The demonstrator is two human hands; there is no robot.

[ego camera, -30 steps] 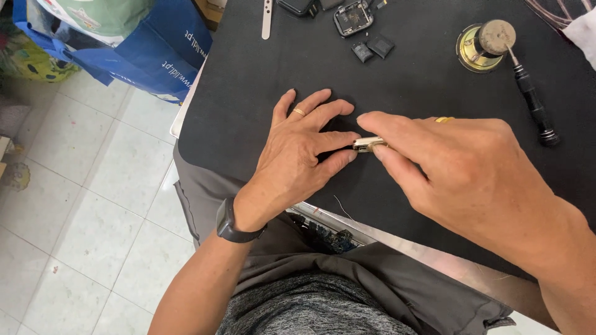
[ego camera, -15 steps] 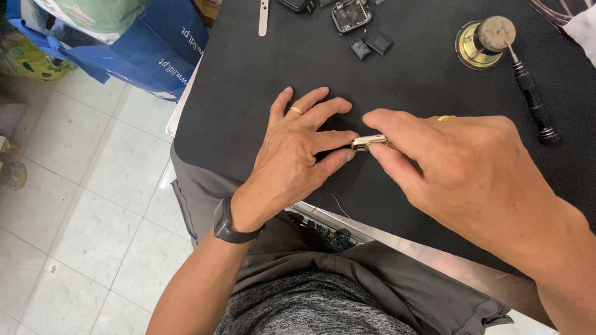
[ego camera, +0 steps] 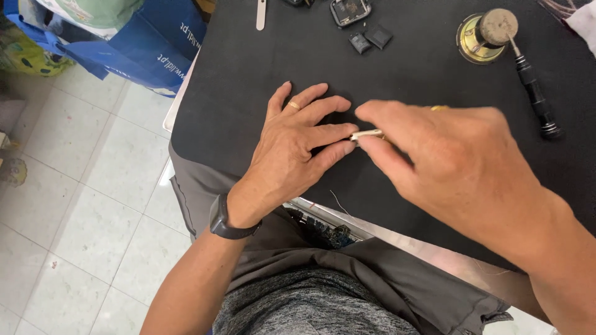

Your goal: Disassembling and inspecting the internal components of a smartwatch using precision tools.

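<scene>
Both hands have barely shifted since the earlier frame, holding mid-frame.
Left hand (ego camera: 292, 149) and right hand (ego camera: 447, 161) fingers pinch a small pale strip (ego camera: 366, 134) above the black surface (ego camera: 248, 74); screwdriver (ego camera: 532, 87) upper right.

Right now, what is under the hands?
Under the left hand and right hand lies a black mat. Between their fingertips sits a small pale piece. Anything beneath the palms is covered, so I cannot tell.

Blue printed bag (ego camera: 139, 46) — floor, upper left.
</scene>
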